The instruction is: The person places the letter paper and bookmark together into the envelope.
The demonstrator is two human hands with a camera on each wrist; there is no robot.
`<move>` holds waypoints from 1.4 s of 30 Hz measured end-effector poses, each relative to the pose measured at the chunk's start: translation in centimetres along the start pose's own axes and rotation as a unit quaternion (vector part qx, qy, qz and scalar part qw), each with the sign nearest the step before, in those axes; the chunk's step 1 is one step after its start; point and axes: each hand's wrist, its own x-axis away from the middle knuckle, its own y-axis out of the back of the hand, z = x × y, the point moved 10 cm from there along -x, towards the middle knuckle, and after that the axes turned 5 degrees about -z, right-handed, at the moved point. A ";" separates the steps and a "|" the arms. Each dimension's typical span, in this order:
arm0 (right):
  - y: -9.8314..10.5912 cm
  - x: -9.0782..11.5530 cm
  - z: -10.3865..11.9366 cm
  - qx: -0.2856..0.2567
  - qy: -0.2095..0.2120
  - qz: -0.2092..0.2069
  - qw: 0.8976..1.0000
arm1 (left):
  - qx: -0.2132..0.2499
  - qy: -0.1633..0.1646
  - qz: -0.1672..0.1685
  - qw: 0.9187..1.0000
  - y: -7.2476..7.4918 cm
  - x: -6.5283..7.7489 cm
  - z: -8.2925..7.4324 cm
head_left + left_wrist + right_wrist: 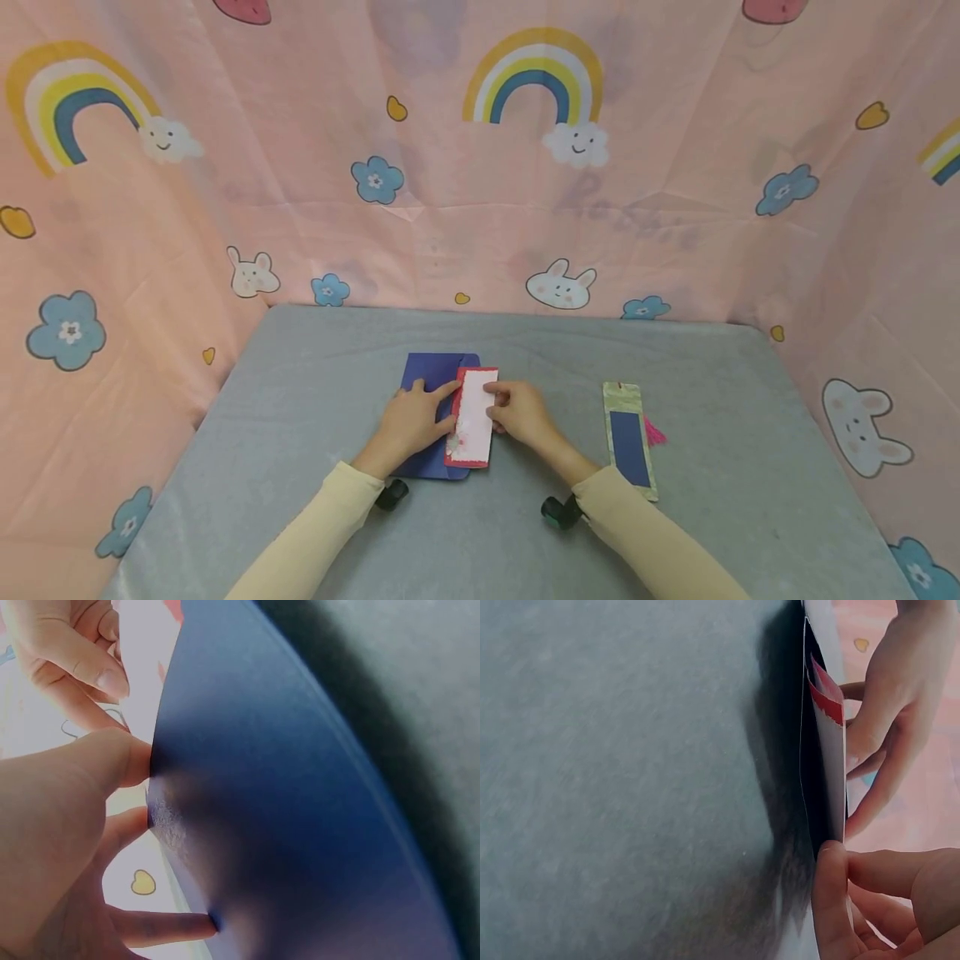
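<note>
A dark blue paper folder (437, 371) lies on the table, with a white card with a red border (477, 408) over its right part. Spread fingers of my left hand (408, 421) press on the folder and along the card's left edge. From the other side, my right hand (525, 412) pinches the card's right edge between thumb and fingers. The right wrist view shows the red-edged card (830, 750) standing slightly apart from the dark sheet behind it, gripped by my right hand (885, 896). In the left wrist view, the folder (285, 765) fills the middle.
To the right lies a gold-green bookmark (622, 396) with a dark blue panel and a pink tassel (654, 431). A grey cloth covers the table (720, 400). Pink printed curtains (450, 242) hang behind and at both sides.
</note>
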 end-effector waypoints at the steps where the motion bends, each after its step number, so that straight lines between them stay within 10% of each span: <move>1: -0.1 0.0 0.0 0.001 -0.001 0.002 1.000 | 0.001 -0.001 0.002 1.000 0.0 0.0 0.0; 42: -2.3 -1.1 0.1 -0.008 -0.008 -0.001 1.000 | 0.009 -0.014 -0.013 1.000 0.8 0.2 -0.2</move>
